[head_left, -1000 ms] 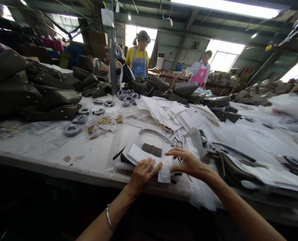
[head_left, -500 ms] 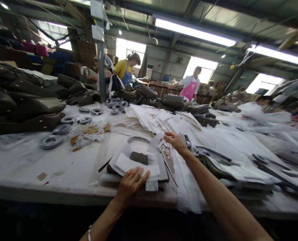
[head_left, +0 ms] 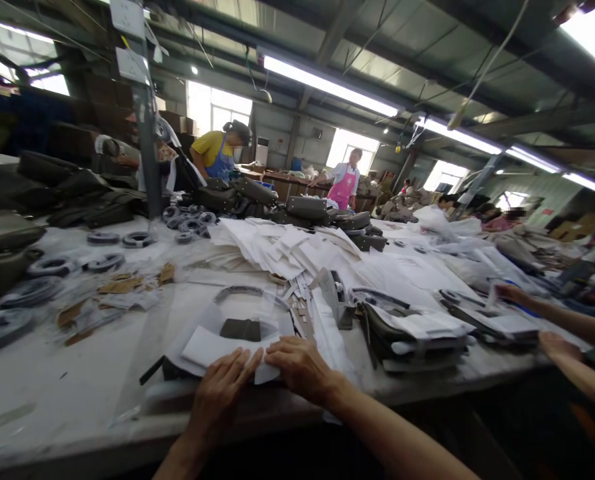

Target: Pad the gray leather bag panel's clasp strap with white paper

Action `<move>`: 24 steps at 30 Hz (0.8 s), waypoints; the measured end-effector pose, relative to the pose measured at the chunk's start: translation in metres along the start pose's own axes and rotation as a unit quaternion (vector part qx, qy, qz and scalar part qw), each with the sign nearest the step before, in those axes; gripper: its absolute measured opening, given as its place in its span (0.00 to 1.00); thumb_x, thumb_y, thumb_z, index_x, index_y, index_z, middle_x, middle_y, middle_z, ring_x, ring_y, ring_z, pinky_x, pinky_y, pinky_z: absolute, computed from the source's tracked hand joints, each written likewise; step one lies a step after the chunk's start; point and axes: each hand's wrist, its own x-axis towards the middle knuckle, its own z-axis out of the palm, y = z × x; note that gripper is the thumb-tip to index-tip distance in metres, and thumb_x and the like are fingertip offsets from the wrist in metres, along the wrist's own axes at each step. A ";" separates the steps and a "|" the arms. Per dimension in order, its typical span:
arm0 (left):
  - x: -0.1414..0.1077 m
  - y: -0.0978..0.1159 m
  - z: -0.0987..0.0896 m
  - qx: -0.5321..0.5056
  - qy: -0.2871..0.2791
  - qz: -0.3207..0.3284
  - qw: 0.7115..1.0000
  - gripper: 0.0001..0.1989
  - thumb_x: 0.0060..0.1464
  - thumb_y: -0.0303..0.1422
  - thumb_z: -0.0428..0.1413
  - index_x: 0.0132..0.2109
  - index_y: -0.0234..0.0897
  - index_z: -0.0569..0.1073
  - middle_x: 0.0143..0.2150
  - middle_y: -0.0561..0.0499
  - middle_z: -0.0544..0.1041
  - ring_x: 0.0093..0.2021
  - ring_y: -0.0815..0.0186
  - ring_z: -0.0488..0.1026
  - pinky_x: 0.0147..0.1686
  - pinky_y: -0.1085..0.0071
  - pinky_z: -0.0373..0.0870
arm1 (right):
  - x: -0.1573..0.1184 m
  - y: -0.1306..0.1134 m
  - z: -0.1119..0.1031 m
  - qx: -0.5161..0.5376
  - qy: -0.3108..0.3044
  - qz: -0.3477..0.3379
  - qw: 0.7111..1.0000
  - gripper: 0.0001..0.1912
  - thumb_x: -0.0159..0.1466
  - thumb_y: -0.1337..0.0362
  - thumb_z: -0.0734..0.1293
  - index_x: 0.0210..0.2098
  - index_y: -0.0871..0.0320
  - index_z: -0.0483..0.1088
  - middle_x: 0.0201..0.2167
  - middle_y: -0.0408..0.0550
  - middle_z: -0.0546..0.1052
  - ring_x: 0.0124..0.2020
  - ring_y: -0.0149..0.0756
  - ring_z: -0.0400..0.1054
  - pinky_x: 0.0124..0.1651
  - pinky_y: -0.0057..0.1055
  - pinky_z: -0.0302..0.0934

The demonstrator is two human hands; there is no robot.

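Note:
A dark olive bag (head_left: 240,330) lies near the table's front edge, partly under clear film, with its wrapped handle (head_left: 247,291) arching at the back. A folded white sheet (head_left: 202,348) lies across its front. My left hand (head_left: 227,377) rests on this sheet, fingers stretched out flat. Close beside it, my right hand (head_left: 302,367) has its fingers bent and pressed together at the sheet's right end. What those fingers hold, if anything, is hidden. Behind my right hand stands a grey tape dispenser (head_left: 336,297).
White sheets (head_left: 287,243) are heaped mid-table, with ring-shaped rolls (head_left: 140,239) and brown scraps (head_left: 120,285) to the left. More bags (head_left: 417,330) lie to the right. Another person's hands (head_left: 552,343) work at the far right. A post (head_left: 150,147) rises behind.
My right hand has come down from beside the tape dispenser to the sheet's right end, next to my left hand. The view has swung right, bringing a co-worker's arms into sight.

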 end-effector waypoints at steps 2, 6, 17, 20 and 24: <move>0.004 0.003 -0.002 -0.001 0.008 -0.012 1.000 0.22 0.70 0.26 0.42 0.68 0.39 0.63 0.57 0.51 0.72 0.60 0.63 0.65 0.56 0.63 0.59 | 0.001 -0.002 -0.002 0.008 0.046 -0.025 0.999 0.10 0.68 0.72 0.58 0.41 0.59 0.70 0.43 0.44 0.77 0.46 0.32 0.72 0.61 0.34 0.58; 0.009 0.009 -0.006 -0.029 0.003 -0.045 0.999 0.21 0.71 0.31 0.42 0.67 0.42 0.63 0.54 0.52 0.74 0.58 0.63 0.67 0.54 0.64 0.60 | -0.002 -0.021 -0.016 0.021 0.016 -0.018 0.999 0.09 0.67 0.73 0.58 0.40 0.60 0.69 0.41 0.44 0.77 0.43 0.31 0.72 0.61 0.36 0.57; 0.012 0.000 -0.019 -0.080 -0.001 -0.067 0.995 0.22 0.72 0.32 0.39 0.65 0.46 0.66 0.54 0.52 0.74 0.57 0.63 0.67 0.53 0.64 0.60 | -0.033 -0.039 -0.049 0.149 0.148 0.163 0.964 0.06 0.69 0.68 0.64 0.38 0.58 0.74 0.38 0.44 0.77 0.43 0.30 0.72 0.49 0.28 0.64; 0.012 -0.012 -0.028 -0.103 0.018 -0.066 0.992 0.20 0.71 0.30 0.41 0.64 0.45 0.67 0.54 0.53 0.74 0.58 0.65 0.67 0.54 0.65 0.60 | -0.056 -0.003 -0.040 0.151 0.321 0.446 0.822 0.21 0.69 0.50 0.62 0.34 0.62 0.76 0.35 0.52 0.77 0.37 0.37 0.72 0.42 0.31 0.66; 0.010 -0.026 -0.039 -0.119 0.014 -0.055 0.991 0.20 0.70 0.26 0.43 0.64 0.40 0.66 0.55 0.51 0.73 0.59 0.65 0.66 0.55 0.65 0.59 | -0.061 0.040 0.008 0.247 0.111 0.514 0.814 0.28 0.57 0.46 0.68 0.44 0.65 0.77 0.41 0.57 0.77 0.43 0.48 0.72 0.47 0.40 0.67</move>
